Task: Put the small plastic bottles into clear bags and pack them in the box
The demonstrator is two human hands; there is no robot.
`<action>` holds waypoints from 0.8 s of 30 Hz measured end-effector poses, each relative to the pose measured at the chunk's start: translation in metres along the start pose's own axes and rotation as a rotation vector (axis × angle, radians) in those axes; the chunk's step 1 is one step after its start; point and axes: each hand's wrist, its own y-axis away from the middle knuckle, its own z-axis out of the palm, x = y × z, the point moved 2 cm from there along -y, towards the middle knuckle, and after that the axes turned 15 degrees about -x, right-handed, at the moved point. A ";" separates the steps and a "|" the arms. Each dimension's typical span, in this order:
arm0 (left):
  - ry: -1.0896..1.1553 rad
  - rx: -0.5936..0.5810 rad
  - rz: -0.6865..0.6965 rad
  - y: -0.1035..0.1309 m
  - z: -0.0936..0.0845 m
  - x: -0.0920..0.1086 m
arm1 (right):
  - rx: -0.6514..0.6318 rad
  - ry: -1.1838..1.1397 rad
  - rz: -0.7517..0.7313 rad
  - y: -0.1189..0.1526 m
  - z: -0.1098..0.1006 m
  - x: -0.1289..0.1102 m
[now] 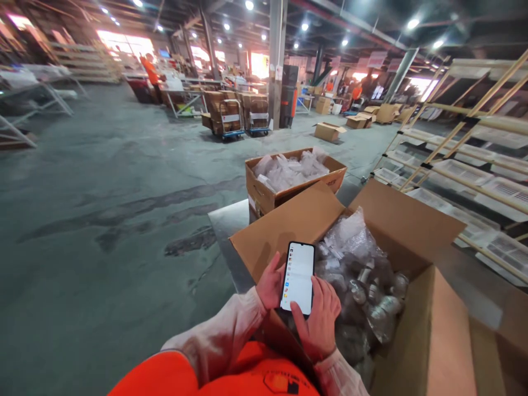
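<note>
A smartphone [300, 278] is upright in front of me, its lit white screen showing a list with small icons. My left hand [271, 283] grips its left edge, with the thumb raised beside it and the other fingers partly hidden behind. My right hand [322, 316] is closed along the right edge, its thumb over the lower part of the screen. Just beyond and to the right, an open cardboard box [412, 220] holds clear plastic-wrapped items [371, 297]. Some clear bubble wrap [346, 234] lies on top of them.
Behind the open box stands another carton [264, 192] filled with clear plastic packets. A metal tabletop [231, 217] shows at the left of the boxes. Racks with white trays [466, 173] rise on the right. Loaded trolleys [231, 118] and several people are farther back.
</note>
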 end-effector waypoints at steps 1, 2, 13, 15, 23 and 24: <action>0.005 0.006 0.001 0.000 0.000 0.000 | 0.002 -0.001 0.000 0.000 0.000 0.000; 0.014 0.017 0.003 0.000 0.000 0.000 | 0.005 -0.002 0.000 0.000 0.001 0.000; 0.061 0.087 0.038 -0.002 -0.001 0.002 | 0.032 -0.035 0.005 0.000 0.006 -0.003; 0.048 0.069 0.034 -0.003 0.001 0.002 | 0.024 -0.044 -0.009 0.000 0.006 -0.003; 0.073 0.108 0.042 -0.003 0.002 0.001 | 0.022 -0.028 0.010 0.000 0.006 -0.002; 0.074 0.112 0.043 -0.003 0.001 0.001 | 0.023 -0.027 0.010 0.000 0.007 -0.002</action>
